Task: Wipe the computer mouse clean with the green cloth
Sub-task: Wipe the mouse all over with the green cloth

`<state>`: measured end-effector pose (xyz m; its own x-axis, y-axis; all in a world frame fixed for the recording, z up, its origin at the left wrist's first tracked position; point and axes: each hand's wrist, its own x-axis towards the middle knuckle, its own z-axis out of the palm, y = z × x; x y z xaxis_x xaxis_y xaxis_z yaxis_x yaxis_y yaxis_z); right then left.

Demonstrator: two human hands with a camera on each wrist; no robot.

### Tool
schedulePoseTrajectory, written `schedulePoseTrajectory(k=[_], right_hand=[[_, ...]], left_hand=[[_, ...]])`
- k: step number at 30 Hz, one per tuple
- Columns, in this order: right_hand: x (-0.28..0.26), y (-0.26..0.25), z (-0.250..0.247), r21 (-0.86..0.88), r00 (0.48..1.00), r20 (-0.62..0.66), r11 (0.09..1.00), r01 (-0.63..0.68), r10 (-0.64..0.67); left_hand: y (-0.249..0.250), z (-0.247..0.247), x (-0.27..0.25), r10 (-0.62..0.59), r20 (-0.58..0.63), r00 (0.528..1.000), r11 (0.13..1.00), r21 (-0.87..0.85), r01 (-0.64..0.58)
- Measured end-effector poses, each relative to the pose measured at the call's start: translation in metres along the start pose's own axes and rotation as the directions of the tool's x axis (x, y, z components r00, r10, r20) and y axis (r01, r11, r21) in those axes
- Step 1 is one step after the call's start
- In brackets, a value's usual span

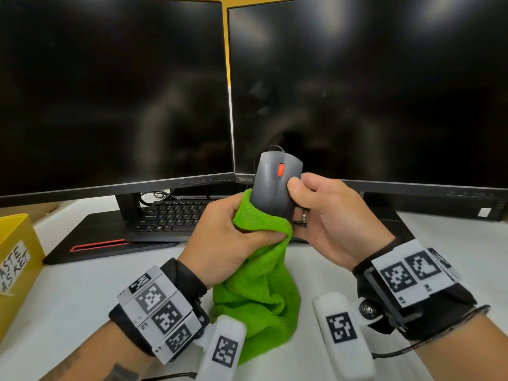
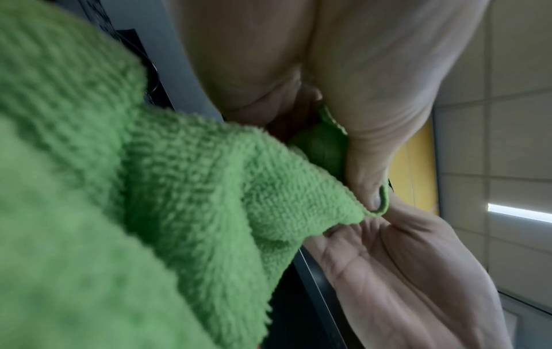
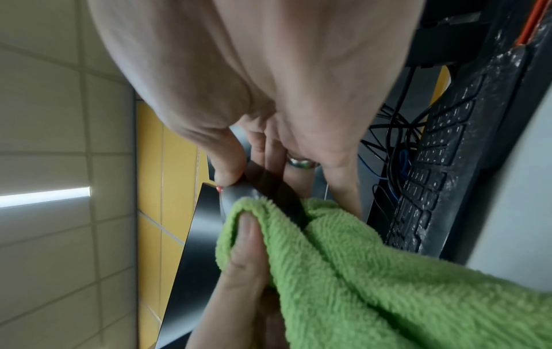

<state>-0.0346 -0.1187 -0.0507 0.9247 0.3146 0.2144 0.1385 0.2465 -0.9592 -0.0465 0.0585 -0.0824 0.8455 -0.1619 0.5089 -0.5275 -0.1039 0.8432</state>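
Observation:
A black computer mouse (image 1: pixel 275 185) with a red scroll wheel is held up in front of the monitors, nose upward, its cable running off behind it. My right hand (image 1: pixel 324 213) grips its right side, thumb on the top shell. My left hand (image 1: pixel 231 237) holds the green cloth (image 1: pixel 261 284) bunched in its fingers against the mouse's lower left side; the rest of the cloth hangs down to the table. In the right wrist view the cloth (image 3: pixel 343 259) wraps the rear of the mouse (image 3: pixel 256 193). The left wrist view shows mostly cloth (image 2: pixel 149 189); the mouse is hidden there.
Two dark monitors (image 1: pixel 115 92) (image 1: pixel 371 86) stand close behind the hands. A black keyboard (image 1: pixel 170 215) lies under them with cables behind. A yellow box (image 1: pixel 16 257) with a handwritten label sits at the left on the white table (image 1: pixel 82 292).

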Motion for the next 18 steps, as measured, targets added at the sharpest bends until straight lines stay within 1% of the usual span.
schedulePoseTrajectory(k=[5,8,10,13,16,18], right_hand=[[-0.003,-0.003,-0.001,-0.039,0.996,0.078,0.999,-0.031,0.034],[-0.003,-0.003,-0.004,-0.127,0.995,0.089,0.991,-0.038,0.05],[-0.003,0.0,-0.006,-0.133,0.992,0.086,0.988,-0.08,0.092],[-0.001,0.004,-0.011,-0.144,0.976,0.084,0.972,-0.185,0.199],[0.002,0.005,-0.015,-0.29,0.967,0.028,0.928,-0.235,0.253],[0.002,0.007,-0.017,-0.392,0.969,0.04,0.896,-0.209,0.244]], left_hand=[[0.005,0.0,-0.001,-0.026,-0.013,1.0,0.999,-0.025,0.026],[0.007,0.0,0.0,-0.028,-0.016,0.999,0.998,-0.061,0.027],[0.006,-0.001,-0.001,-0.04,-0.01,0.999,0.995,-0.097,0.039],[0.004,-0.005,-0.001,-0.05,0.01,0.999,0.985,-0.164,0.051],[0.003,-0.008,0.0,-0.069,0.018,0.997,0.957,-0.28,0.071],[0.002,-0.01,0.001,-0.08,0.005,0.997,0.948,-0.308,0.078]])
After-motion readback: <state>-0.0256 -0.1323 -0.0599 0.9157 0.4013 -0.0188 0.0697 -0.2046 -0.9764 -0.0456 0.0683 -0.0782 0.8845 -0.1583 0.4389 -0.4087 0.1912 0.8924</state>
